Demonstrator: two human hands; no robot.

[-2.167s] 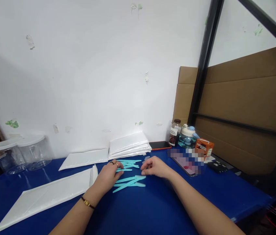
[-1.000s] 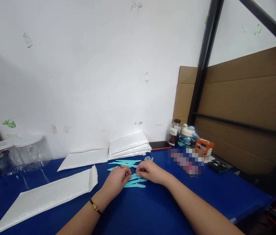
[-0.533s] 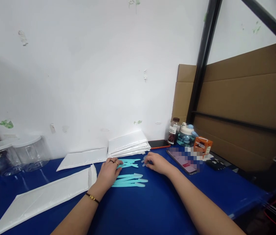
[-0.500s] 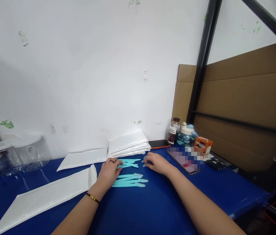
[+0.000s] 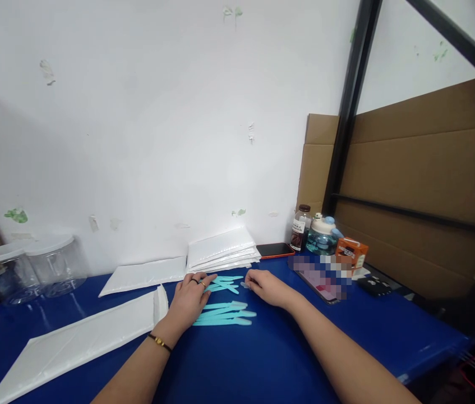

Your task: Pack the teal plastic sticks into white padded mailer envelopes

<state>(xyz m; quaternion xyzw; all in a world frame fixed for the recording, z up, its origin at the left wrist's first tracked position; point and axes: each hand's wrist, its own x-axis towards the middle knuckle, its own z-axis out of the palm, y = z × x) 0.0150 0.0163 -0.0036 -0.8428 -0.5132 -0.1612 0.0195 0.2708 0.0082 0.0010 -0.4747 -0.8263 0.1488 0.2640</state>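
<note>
My left hand [image 5: 190, 294] lies over the handle ends of several light-teal eyebrow razors [image 5: 229, 285], whose tips stick out between index finger and thumb. Its fingers are closed around them; the handles are hidden. Just nearer to me, several more eyebrow razors [image 5: 224, 321] lie side by side on the blue table, with pale covers over their blade ends. To the right of the tips, my right hand [image 5: 268, 287] is closed in a pinch on a small clear piece, seemingly a blade cap [image 5: 244, 285]. The fingers partly hide it.
A white padded envelope [image 5: 81, 343] lies at left, another [image 5: 144, 275] behind it. Stacked envelopes [image 5: 220, 249] rest against the wall. Clear jars [image 5: 63, 269] stand far left. On the right are phones [image 5: 277, 250], a brown-capped bottle [image 5: 299, 230], a water bottle [image 5: 322, 238] and an orange box [image 5: 351, 255].
My right hand has shifted slightly left, and its fingers are drawn closer together over the clear piece. My left hand stays on the razors. The whole view has shifted a little.
</note>
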